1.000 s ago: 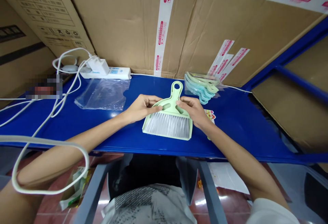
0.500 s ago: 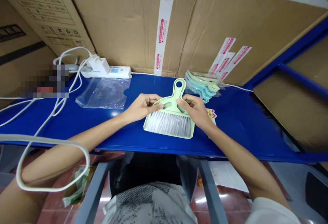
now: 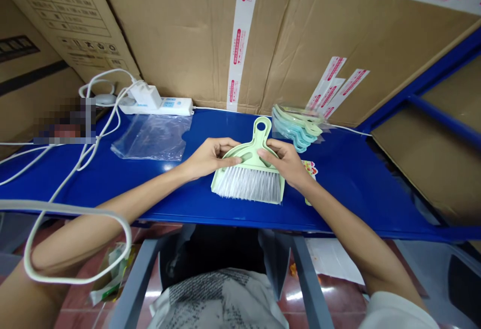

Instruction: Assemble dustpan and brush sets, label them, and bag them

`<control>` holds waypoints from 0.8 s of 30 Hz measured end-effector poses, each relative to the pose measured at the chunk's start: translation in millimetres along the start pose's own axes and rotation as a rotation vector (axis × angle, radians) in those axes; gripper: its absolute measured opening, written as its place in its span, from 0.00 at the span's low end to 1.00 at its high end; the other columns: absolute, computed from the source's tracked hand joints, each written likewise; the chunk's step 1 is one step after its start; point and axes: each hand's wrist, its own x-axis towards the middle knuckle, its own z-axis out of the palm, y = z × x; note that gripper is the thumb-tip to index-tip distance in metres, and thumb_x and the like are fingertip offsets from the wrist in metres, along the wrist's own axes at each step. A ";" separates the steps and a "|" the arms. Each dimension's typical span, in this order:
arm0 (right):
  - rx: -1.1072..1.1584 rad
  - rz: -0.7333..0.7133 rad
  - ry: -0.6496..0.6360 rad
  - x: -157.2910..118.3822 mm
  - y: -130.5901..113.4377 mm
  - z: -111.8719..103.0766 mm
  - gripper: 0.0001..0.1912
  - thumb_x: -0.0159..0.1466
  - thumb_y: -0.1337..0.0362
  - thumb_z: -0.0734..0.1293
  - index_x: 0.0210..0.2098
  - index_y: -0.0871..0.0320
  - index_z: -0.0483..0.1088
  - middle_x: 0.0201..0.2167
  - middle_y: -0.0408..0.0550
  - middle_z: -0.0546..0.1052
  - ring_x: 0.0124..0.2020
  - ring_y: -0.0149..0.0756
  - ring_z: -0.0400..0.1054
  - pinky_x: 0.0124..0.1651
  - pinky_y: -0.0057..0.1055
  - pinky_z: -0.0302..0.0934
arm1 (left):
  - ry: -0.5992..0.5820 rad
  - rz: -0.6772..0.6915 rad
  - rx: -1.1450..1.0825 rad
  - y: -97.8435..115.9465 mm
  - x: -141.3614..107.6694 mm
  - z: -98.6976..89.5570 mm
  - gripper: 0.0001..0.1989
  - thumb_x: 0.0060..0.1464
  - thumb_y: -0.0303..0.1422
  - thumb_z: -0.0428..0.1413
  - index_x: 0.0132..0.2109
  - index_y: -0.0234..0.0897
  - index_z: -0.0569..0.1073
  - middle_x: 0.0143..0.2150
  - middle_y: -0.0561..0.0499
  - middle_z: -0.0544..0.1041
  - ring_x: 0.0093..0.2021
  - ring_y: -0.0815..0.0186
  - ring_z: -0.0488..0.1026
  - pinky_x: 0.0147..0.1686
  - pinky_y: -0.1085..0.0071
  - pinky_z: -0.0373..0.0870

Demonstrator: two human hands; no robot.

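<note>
– Over the blue table, front and middle: what's the left hand up to?

– Pinching the left shoulder of a pale green brush-and-dustpan set, thumb on the face by a slot, fingers behind

– And the right hand?

– Mirror of that: thumb on the face near the other slot, fingers round behind the right shoulder. Both grip the same set

– Where's the set exactly?

– Between the two hands, close to the table's front edge. Handle with its round hole points to the back, grey-white bristles face the front edge. Can't tell if the underside touches the table

– Next ring out?

– Printed card just beside the right wrist, partly covered. Beyond the right hand, pile of green and light blue pieces in clear wrap. Off past the left hand, clear plastic bag, lying flat

– Farther?

– White power strip behind the bag, white adapter on it. White cables down the left side, one loop crossing over the left forearm in view. Taped cardboard along the back
</note>
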 end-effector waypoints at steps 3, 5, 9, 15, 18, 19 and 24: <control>-0.022 -0.002 0.014 1.0 0.8 0.3 0.28 0.65 0.38 0.76 0.31 0.55 0.67 0.27 0.39 0.63 0.30 0.32 0.55 0.34 0.32 0.49 | -0.008 0.000 -0.004 -2.7 0.9 0.4 0.26 0.52 0.41 0.77 0.53 0.33 0.83 0.44 0.44 0.88 0.42 0.61 0.84 0.46 0.66 0.79; -0.061 -0.026 0.030 2.0 2.4 0.9 0.29 0.66 0.38 0.74 0.28 0.55 0.64 0.26 0.39 0.60 0.29 0.31 0.53 0.33 0.32 0.48 | -0.009 -0.002 -0.009 -5.2 1.5 0.8 0.26 0.54 0.42 0.76 0.55 0.34 0.83 0.45 0.43 0.88 0.43 0.61 0.85 0.47 0.65 0.79; -0.172 -0.064 0.050 4.2 5.7 -1.2 0.32 0.68 0.34 0.70 0.26 0.54 0.64 0.24 0.39 0.62 0.27 0.31 0.55 0.31 0.32 0.49 | 0.008 0.003 0.005 -9.8 3.4 -0.1 0.27 0.57 0.45 0.73 0.58 0.35 0.83 0.46 0.43 0.88 0.43 0.60 0.85 0.47 0.63 0.79; -0.427 -0.068 0.279 3.8 -5.4 -37.4 0.30 0.76 0.38 0.61 0.38 0.56 0.80 0.33 0.50 0.84 0.25 0.37 0.72 0.32 0.36 0.64 | 0.197 0.006 0.066 -14.9 13.7 -20.8 0.24 0.45 0.44 0.78 0.45 0.34 0.84 0.43 0.44 0.87 0.41 0.60 0.82 0.46 0.63 0.77; -0.906 0.030 0.134 -4.1 -20.9 -65.8 0.25 0.77 0.49 0.63 0.33 0.56 0.81 0.31 0.53 0.85 0.31 0.43 0.78 0.38 0.39 0.66 | 0.350 -0.015 0.106 -18.6 20.8 -37.7 0.29 0.40 0.44 0.80 0.46 0.32 0.82 0.45 0.42 0.87 0.42 0.59 0.82 0.46 0.63 0.76; -1.089 0.085 0.038 -8.1 -25.9 -74.3 0.21 0.77 0.51 0.64 0.36 0.55 0.83 0.35 0.54 0.86 0.36 0.48 0.80 0.41 0.40 0.67 | 0.385 -0.025 0.130 -19.9 22.6 -42.7 0.32 0.40 0.43 0.79 0.49 0.32 0.81 0.44 0.42 0.87 0.42 0.58 0.82 0.45 0.63 0.76; -1.505 0.460 -0.328 -25.8 -36.2 -99.5 0.30 0.67 0.54 0.76 0.66 0.52 0.76 0.60 0.60 0.83 0.60 0.65 0.77 0.47 0.46 0.68 | 0.409 -0.008 0.525 -20.9 22.6 -53.7 0.31 0.51 0.43 0.74 0.58 0.35 0.77 0.37 0.46 0.86 0.35 0.57 0.81 0.38 0.64 0.71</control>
